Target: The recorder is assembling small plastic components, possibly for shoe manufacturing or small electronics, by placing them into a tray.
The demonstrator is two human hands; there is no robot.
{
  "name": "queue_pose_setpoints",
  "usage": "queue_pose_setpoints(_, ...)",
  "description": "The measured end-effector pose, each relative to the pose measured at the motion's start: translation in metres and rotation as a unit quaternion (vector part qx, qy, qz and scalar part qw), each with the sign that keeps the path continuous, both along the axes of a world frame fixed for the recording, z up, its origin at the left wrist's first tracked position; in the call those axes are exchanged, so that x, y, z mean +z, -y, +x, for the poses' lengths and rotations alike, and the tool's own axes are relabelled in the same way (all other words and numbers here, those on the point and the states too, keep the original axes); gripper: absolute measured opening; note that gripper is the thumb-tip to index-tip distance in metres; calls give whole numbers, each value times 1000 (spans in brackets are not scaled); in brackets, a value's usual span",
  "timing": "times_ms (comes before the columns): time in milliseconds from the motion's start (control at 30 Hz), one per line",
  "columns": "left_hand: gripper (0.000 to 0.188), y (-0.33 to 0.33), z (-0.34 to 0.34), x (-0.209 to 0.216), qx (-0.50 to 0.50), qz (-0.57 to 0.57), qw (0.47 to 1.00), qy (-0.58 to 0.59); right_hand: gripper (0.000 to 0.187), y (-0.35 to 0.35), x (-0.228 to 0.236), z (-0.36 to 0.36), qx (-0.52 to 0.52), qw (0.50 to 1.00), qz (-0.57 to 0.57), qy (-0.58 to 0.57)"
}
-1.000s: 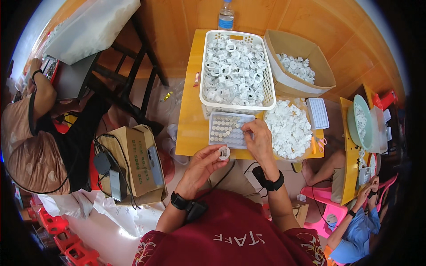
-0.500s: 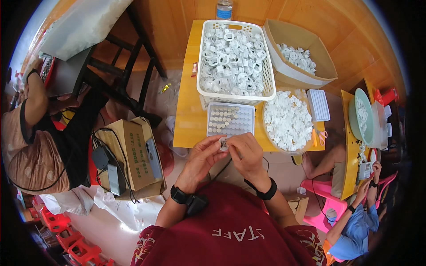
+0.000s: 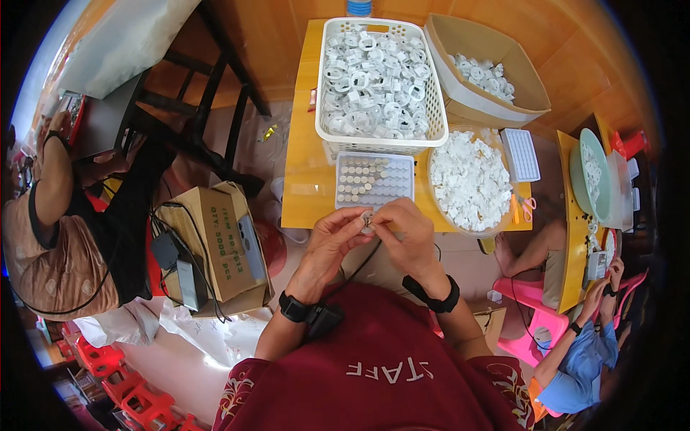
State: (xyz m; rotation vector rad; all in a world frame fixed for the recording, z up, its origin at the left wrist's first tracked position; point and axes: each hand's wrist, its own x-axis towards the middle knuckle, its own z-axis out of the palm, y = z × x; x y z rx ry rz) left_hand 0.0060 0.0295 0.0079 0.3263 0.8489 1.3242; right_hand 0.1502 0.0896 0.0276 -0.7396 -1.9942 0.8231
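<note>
Close in front of my chest, my left hand (image 3: 332,241) pinches a small clear-and-white plastic ring-shaped piece (image 3: 366,222). The fingertips of my right hand (image 3: 407,231) meet at the same piece from the other side; whether they hold something smaller is hidden. Just beyond my hands lies a pale compartment tray (image 3: 399,188), with round silvery button cells (image 3: 352,179) filling mostly its left part. Behind it stands a white perforated basket (image 3: 436,108) heaped with similar clear-and-white pieces (image 3: 377,82). To the tray's right is a round container (image 3: 433,205) full of small white parts (image 3: 471,179).
A cardboard box (image 3: 528,86) with white pieces stands at the back right, beside a white tray (image 3: 520,154). Orange-handled scissors (image 3: 528,208) lie near the table's right edge. An open carton (image 3: 215,244) with cables is left of me. Co-workers sit at both sides.
The view has shifted slightly, so the table sits a little higher. My hands stay together at the small piece, which has turned a little between the fingers.
</note>
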Motion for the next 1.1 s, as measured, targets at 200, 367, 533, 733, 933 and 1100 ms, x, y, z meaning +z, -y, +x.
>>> queue_pose_setpoints(200,23,-4,3,8,-22,16,999,-28,17,-2,6,5,-17,1000,3,11)
queue_pose_setpoints(367,22,2,4,14,-29,7,998,-57,14,-2,10,8,7,1000,10,24)
queue_pose_setpoints(533,21,-1,10,22,-26,36,994,-96,10,3,10,15,57,949,-280,-130)
queue_pose_setpoints(733,21,0,17,20,-57,58,989,-127,10,12,1,23,28,914,-353,-198)
queue_pose_setpoints(933,22,-1,27,17,-68,25,993,-93,8,21,2,29,-19,890,-388,-238)
queue_pose_setpoints(1100,24,3,27,15,-60,15,997,-39,8,-5,5,57,-169,957,-230,-57)
